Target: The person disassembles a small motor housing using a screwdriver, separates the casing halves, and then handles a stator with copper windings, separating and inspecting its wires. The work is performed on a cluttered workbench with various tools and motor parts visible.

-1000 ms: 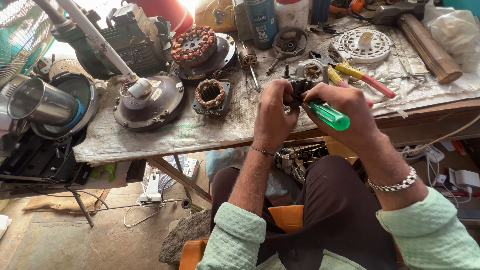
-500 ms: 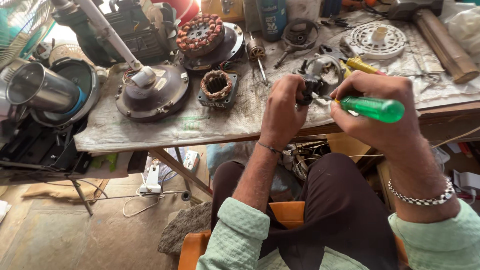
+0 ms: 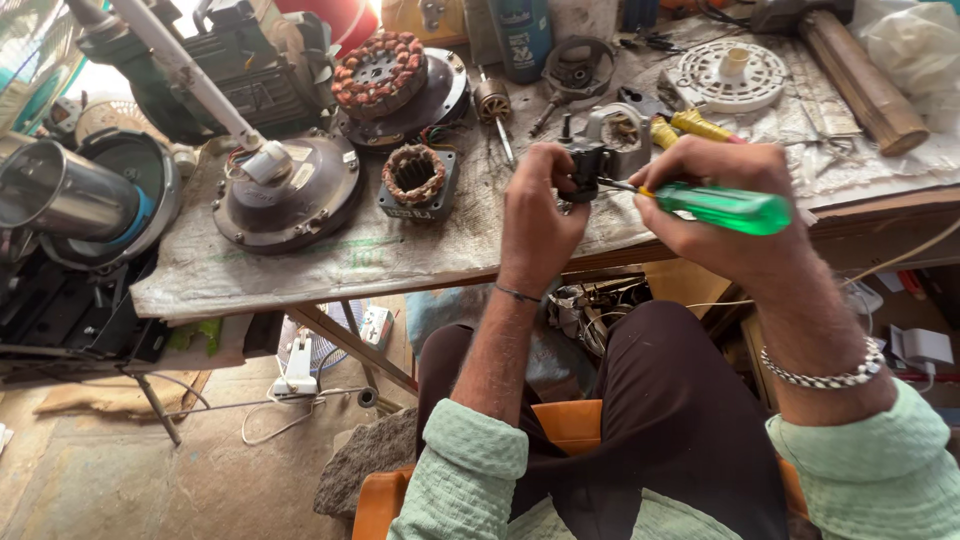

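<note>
Screwdriving underway: my left hand (image 3: 538,210) clamps the small dark part (image 3: 585,168), right hand (image 3: 715,205) gripping the green-handled screwdriver (image 3: 715,205); next needs steady tip pressure.

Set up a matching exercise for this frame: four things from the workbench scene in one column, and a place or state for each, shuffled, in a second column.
Things:
1. screwdriver
2. small dark part
3. square stator
4. white round grille

Places:
A. far right of the bench, lying flat
B. gripped in the left hand
C. held in the right hand
D. on the bench beside the domed motor housing

Pairs: 1-C, 2-B, 3-D, 4-A
</note>
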`<state>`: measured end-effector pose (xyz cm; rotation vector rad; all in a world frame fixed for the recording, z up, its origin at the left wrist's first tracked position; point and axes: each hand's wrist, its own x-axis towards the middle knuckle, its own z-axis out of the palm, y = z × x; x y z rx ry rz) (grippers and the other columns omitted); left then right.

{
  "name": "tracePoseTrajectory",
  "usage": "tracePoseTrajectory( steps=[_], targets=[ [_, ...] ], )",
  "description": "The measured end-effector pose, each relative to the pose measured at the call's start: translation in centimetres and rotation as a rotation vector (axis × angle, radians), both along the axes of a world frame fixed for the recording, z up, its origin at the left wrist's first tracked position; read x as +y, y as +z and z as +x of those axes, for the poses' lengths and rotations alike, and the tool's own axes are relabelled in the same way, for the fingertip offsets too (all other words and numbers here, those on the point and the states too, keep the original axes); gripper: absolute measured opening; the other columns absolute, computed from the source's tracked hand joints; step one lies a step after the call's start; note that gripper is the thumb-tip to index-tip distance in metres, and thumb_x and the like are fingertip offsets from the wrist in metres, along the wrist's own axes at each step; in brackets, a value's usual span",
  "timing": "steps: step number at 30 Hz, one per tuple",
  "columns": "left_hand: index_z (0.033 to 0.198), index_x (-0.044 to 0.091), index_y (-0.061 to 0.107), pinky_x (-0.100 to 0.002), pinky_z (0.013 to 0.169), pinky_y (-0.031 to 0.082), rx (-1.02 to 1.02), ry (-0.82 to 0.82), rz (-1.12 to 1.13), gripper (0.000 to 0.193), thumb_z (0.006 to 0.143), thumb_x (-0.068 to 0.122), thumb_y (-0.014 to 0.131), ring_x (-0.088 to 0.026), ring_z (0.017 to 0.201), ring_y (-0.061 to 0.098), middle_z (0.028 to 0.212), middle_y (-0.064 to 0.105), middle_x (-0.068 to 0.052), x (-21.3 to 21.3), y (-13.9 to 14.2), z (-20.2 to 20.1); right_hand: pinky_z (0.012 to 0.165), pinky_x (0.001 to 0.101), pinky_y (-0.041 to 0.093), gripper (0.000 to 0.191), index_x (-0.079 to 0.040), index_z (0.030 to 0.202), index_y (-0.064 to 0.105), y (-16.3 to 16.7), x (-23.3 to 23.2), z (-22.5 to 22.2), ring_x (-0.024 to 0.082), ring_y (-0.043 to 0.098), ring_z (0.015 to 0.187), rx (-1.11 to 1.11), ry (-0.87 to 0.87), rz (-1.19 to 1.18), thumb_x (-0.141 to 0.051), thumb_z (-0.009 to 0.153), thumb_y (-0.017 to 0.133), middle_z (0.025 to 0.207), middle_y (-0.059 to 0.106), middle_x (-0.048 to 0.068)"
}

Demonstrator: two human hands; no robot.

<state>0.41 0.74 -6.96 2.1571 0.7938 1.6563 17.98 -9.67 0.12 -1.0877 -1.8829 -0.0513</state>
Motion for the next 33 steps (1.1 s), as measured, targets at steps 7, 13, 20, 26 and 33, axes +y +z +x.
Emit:
tracePoseTrajectory(
  steps=[7,13,20,26,33],
  targets=[
    [0.108,0.006,0.053,-0.029,0.059,0.060,-0.060,-0.018,-0.272,0.035,0.084,0.001,0.078,-0.014,0.082,0.071,0.094,0.067,-0.007,0.1,0.7,-0.6,0.071,0.0241,0.064,0.012,-0.003,0.097,0.070,-0.5,1.0,1.2,0.014,0.077,0.086,0.076,0.045,0.024,-0.002,0.093,0.081,0.098,0.077,0.010],
    [0.107,0.001,0.067,-0.029,0.074,0.063,-0.066,-0.019,-0.217,0.022,0.088,0.004,0.077,-0.016,0.090,0.073,0.100,0.067,-0.007,0.1,0.8,-0.9,0.072,0.0258,0.062,0.015,-0.002,0.097,0.071,-0.6,0.6,0.1,0.014,0.076,0.084,0.109,0.039,0.012,0.000,0.087,0.082,0.093,0.077,0.010],
    [0.110,0.000,0.072,-0.029,0.081,0.062,-0.077,-0.031,-0.252,0.020,0.093,0.009,0.076,-0.016,0.092,0.072,0.101,0.064,-0.007,0.4,0.7,-1.0,0.074,0.0251,0.063,0.014,-0.002,0.095,0.070,0.1,0.0,-0.7,0.012,0.076,0.085,0.128,0.007,0.006,0.001,0.087,0.081,0.095,0.077,0.008],
    [0.110,0.000,0.071,-0.028,0.081,0.063,-0.074,-0.062,-0.309,0.019,0.094,0.009,0.074,-0.016,0.092,0.071,0.101,0.062,-0.006,0.5,0.7,-1.0,0.074,0.0259,0.061,0.015,-0.001,0.098,0.069,-0.6,0.4,-1.1,0.013,0.075,0.085,0.173,0.027,0.023,0.002,0.089,0.081,0.099,0.078,0.009],
    [0.111,0.000,0.072,-0.028,0.082,0.063,-0.052,-0.095,-0.300,0.017,0.095,0.006,0.073,-0.016,0.094,0.071,0.101,0.062,-0.006,0.2,1.0,-1.2,0.083,0.0257,0.065,0.014,-0.001,0.101,0.068,-1.0,0.8,-0.8,0.014,0.077,0.098,0.199,0.052,0.103,0.002,0.095,0.080,0.105,0.077,0.011]
  ],
)
